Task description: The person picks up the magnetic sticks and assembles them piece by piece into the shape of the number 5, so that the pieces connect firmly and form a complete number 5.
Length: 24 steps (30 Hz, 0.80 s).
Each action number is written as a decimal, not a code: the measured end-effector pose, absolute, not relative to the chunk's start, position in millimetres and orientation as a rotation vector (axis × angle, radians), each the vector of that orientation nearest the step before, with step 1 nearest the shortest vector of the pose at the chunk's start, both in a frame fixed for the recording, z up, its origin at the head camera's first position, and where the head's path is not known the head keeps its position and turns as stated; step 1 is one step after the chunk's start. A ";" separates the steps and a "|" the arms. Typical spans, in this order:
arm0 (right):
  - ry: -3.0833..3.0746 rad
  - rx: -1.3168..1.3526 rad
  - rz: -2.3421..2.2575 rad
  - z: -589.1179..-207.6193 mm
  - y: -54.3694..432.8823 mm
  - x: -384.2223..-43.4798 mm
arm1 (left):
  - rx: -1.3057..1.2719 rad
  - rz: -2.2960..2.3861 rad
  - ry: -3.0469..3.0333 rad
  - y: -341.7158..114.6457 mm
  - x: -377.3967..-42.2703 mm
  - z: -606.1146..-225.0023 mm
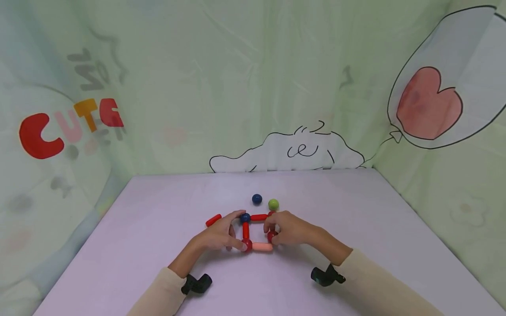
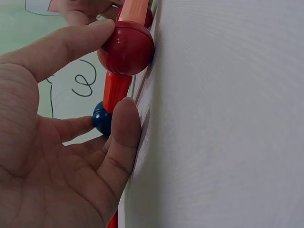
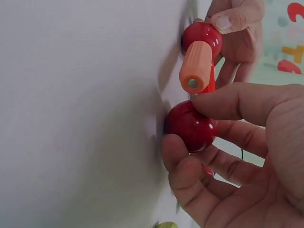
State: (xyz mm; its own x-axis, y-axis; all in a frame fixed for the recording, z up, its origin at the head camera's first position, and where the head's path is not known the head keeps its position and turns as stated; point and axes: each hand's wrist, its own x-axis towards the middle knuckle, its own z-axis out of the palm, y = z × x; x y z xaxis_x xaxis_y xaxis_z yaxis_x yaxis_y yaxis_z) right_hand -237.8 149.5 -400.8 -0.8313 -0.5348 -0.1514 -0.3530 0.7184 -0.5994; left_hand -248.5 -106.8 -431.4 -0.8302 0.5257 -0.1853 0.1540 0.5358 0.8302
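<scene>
**Braced on one side, pinched on the other, one corner unjoined**

From my remote post I am finding the pale table (image 1: 340, 197) bearing every piece. The frame (image 1: 259, 217) is lying at mid-table, between the hands. The left hand (image 1: 219, 235) is spanning its left side, part-spread: thumb resting on the near red ball (image 1: 247, 245), a fingertip touching the blue corner ball (image 1: 245, 218), apparently bracing it against shifting. The right hand (image 1: 292, 228) is pinching another red ball (image 3: 190, 126) between thumb and curled fingers, presumably for fine control.

The pink rod (image 1: 262, 247) is extending from the near ball; its other end is showing bare, just beside the pinched ball. Whether that ball is joining anything else, I cannot tell. A spare red rod (image 1: 214, 220) is lying left of the frame. Beyond it, a second blue ball (image 1: 257, 199) and a green ball (image 1: 273, 204) are sitting, probably placed there for working room.
</scene>
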 end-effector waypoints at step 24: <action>2.496 -0.652 -0.796 -397.2 158.2 -230.0 | 0.526 1.203 2.379 -105.3 -251.4 -431.2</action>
State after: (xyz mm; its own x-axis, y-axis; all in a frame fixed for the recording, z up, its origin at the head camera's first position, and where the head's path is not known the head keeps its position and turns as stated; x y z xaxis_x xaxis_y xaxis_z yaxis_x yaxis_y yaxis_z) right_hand -230.0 158.2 -397.2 -0.7928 -0.5512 -0.2603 -0.2988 0.7236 -0.6222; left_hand -251.4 -105.3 -431.2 -0.8395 0.5065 -0.1967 0.1419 0.5538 0.8205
